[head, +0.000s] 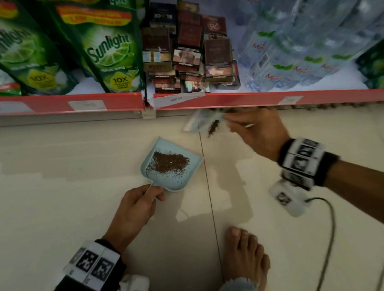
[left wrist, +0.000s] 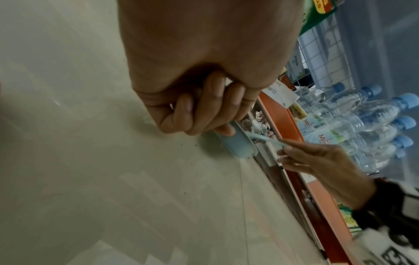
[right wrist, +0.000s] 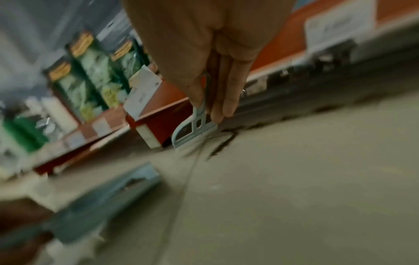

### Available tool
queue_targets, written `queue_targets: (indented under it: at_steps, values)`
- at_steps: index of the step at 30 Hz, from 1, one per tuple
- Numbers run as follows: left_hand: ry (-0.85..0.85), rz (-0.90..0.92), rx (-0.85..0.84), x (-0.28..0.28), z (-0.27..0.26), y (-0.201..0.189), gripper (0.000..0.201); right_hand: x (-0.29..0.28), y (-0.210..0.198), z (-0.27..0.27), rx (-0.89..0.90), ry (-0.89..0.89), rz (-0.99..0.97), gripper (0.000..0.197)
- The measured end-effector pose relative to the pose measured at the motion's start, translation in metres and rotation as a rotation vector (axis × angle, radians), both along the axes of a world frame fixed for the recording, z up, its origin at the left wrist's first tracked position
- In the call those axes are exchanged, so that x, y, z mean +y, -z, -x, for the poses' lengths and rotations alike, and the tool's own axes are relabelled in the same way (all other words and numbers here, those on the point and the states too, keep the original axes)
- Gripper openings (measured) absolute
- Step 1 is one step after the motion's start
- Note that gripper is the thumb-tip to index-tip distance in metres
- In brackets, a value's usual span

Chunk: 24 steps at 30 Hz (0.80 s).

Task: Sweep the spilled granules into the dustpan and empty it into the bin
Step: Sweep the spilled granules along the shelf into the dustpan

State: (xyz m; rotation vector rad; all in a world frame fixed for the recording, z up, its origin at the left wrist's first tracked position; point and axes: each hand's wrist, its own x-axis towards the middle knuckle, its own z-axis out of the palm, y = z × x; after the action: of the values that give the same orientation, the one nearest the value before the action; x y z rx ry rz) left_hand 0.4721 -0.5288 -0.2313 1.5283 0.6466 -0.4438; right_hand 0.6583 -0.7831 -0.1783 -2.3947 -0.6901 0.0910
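A light-blue dustpan (head: pixel 179 179) lies flat on the tiled floor, a heap of brown granules (head: pixel 170 162) inside it. My left hand (head: pixel 137 202) grips its short handle; the left wrist view shows my fingers (left wrist: pixel 204 111) curled round that handle and the dustpan (left wrist: pixel 235 143) edge-on. My right hand (head: pixel 256 131) pinches a small light-blue brush (head: pixel 202 121), blurred, at the foot of the shelf. Beside its bristles a streak of loose granules (head: pixel 213 128) lies on the floor. The right wrist view shows the brush (right wrist: pixel 195 129) held between thumb and fingers, bristles on the floor.
A red-edged shelf (head: pixel 251 99) runs across the top, stocked with green detergent pouches (head: pixel 106 49), cigarette packs (head: pixel 188 54) and water bottles (head: pixel 303 41). More granules (head: pixel 331 105) line the shelf's foot at the right. My bare foot (head: pixel 245 253) stands near the dustpan. A cable (head: pixel 329 233) trails from my right wrist.
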Motion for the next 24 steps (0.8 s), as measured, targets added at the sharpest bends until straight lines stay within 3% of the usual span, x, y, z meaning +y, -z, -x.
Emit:
queue_targets:
  at_steps: [4, 9, 12, 17, 21, 24]
  values:
    - [0.001, -0.002, -0.009, 0.000, -0.006, 0.005, 0.034, 0.055, 0.019, 0.002, 0.013, 0.087, -0.106, 0.021]
    - [0.005, 0.018, -0.028, -0.001, -0.008, 0.008, 0.035, 0.074, 0.023, 0.003, -0.009, 0.060, 0.158, 0.036]
    - [0.007, 0.010, -0.028, 0.000, -0.008, 0.007, 0.034, 0.053, 0.021, -0.002, -0.025, 0.029, 0.384, 0.037]
    - [0.002, 0.011, -0.028, 0.000, -0.010, 0.004, 0.032, -0.023, 0.005, -0.005, -0.015, 0.124, 0.532, 0.031]
    - [0.018, 0.027, -0.037, -0.001, -0.012, 0.003, 0.033, -0.053, -0.011, 0.012, -0.100, 0.120, 0.439, 0.028]
    - [0.035, 0.031, -0.039, -0.004, -0.014, 0.003, 0.033, -0.041, -0.012, 0.017, -0.142, 0.073, 0.317, 0.026]
